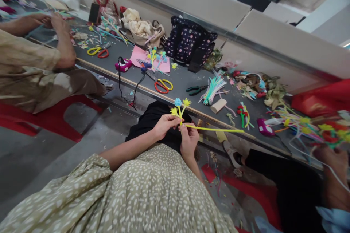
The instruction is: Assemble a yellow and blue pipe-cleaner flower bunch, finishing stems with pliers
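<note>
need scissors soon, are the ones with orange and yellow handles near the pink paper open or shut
Open: the scissors lie flat on the table, handle loops spread apart.

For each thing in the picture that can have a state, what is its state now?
left hand: shut on the flower bunch
right hand: shut on the yellow stem
flower bunch: held up, above the lap
yellow stem: long, sticking out sideways
orange-yellow scissors: lying on the table, blades shut
green pliers: lying flat, handles apart
dotted bag: standing upright by the wall
</note>
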A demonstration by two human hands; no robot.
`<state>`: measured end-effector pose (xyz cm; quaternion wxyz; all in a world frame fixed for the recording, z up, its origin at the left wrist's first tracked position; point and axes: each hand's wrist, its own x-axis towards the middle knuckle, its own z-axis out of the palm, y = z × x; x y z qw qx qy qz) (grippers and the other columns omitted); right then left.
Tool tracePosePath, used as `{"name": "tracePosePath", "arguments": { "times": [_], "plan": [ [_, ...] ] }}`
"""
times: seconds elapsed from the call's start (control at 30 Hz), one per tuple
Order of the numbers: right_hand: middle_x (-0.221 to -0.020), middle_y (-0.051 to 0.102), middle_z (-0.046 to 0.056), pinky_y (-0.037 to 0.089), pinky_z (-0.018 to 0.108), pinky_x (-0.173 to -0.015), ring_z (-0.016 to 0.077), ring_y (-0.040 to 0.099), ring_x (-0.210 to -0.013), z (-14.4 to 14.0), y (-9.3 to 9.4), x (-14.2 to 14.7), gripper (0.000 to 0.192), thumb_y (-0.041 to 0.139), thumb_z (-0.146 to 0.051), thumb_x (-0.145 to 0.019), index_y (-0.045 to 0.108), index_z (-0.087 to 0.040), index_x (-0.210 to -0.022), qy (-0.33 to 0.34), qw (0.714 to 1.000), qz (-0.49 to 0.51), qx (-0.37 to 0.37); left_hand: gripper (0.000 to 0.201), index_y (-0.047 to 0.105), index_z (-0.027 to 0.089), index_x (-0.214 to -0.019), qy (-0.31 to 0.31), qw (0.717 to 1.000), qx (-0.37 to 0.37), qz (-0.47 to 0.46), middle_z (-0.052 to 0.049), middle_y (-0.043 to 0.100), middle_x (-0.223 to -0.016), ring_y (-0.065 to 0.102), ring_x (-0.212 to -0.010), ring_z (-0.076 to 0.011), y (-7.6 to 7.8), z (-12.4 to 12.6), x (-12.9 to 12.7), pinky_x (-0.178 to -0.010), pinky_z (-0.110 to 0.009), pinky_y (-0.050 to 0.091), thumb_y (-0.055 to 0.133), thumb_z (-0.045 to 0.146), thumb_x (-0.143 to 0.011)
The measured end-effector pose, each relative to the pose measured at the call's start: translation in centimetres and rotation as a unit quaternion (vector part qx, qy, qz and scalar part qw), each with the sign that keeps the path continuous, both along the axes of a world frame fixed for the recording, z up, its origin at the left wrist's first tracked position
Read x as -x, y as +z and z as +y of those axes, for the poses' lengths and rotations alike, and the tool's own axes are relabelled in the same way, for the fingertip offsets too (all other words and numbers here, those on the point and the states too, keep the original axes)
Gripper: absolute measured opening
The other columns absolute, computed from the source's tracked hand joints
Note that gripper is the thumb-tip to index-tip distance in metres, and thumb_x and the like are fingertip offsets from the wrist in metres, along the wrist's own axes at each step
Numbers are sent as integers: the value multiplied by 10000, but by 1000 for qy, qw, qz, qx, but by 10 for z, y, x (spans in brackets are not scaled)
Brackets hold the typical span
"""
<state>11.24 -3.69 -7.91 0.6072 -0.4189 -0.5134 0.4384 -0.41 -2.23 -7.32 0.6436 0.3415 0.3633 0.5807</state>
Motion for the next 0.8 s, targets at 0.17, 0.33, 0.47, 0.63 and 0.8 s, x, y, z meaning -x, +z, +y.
{"name": "tracePosePath", "arguments": {
  "times": [0.17,0.33,0.47,0.63,0.8],
  "plan": [
    [-742,603,8,445,308,-747,170,548,-720,-2,0,-4,141,611,-291,-849,649,-208,-740,-51,989,-116,-80,334,685,109,-707,18,1000,5,-6,-11,601,-668,481,-572,-71,0,-1,-3,-522,-194,370,833,386,-593],
    [-750,620,7,453,303,-729,167,574,-716,-1,0,-4,125,617,-283,-848,661,-198,-767,-23,994,-94,-53,317,666,107,-690,14,1000,-13,14,-9,591,-665,482,-572,-70,1,-1,-1,-525,-196,367,810,383,-631],
    [-716,598,-11,469,282,-665,141,569,-656,1,0,-1,133,646,-297,-821,646,-185,-749,32,998,33,31,310,647,107,-682,-10,999,-43,16,-5,566,-636,504,-565,-76,2,-2,0,-538,-204,380,767,392,-697],
    [-669,608,-14,457,254,-571,123,543,-572,5,-3,-2,117,689,-280,-757,634,-188,-709,72,979,126,141,293,649,109,-699,-5,999,-45,0,0,536,-677,511,-578,-78,-1,-2,0,-562,-220,422,783,369,-682],
    [-631,561,-30,449,275,-540,131,497,-520,7,-5,-4,69,646,-245,-749,586,-223,-723,144,949,181,212,274,673,114,-677,-11,998,-58,19,-3,517,-766,514,-604,-68,-1,-4,2,-525,-199,411,788,363,-672]
  ]
}}
